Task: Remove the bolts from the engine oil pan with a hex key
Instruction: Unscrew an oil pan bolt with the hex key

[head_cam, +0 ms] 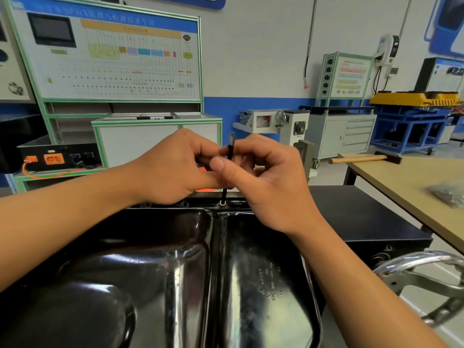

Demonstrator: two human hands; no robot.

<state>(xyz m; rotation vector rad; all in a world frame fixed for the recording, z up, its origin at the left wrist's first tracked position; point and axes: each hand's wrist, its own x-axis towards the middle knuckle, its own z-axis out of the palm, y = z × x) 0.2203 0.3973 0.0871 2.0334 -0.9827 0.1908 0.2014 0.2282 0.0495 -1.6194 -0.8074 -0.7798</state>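
A glossy black pressed-steel oil pan (pixel 226 285) fills the near foreground, its ribbed, dented bottom facing up and small raised lettering stamped towards its right edge. Both bare forearms reach over it to its far edge. There a thin black hex key (pixel 229 151) stands nearly upright, its lower tip seated in a small bolt with a bright washer (pixel 222 203) at about the middle of the pan's far rim. A second dark bolt (pixel 184 204) sits on the same rim, just to the left. The left hand (pixel 175 169) has its fingers curled in and closed on the key's upper part, and the right hand (pixel 271 182) meets it from the other side, thumb laid across the shaft and fingers bent round behind it. Past the pan's near right corner, part of a chromed metal handwheel (pixel 426 285) shows. A wooden-handled hammer (pixel 361 159) lies along the far edge of a tan-topped table (pixel 401 182), and a blurred grey bag (pixel 447 194) rests near its right edge.
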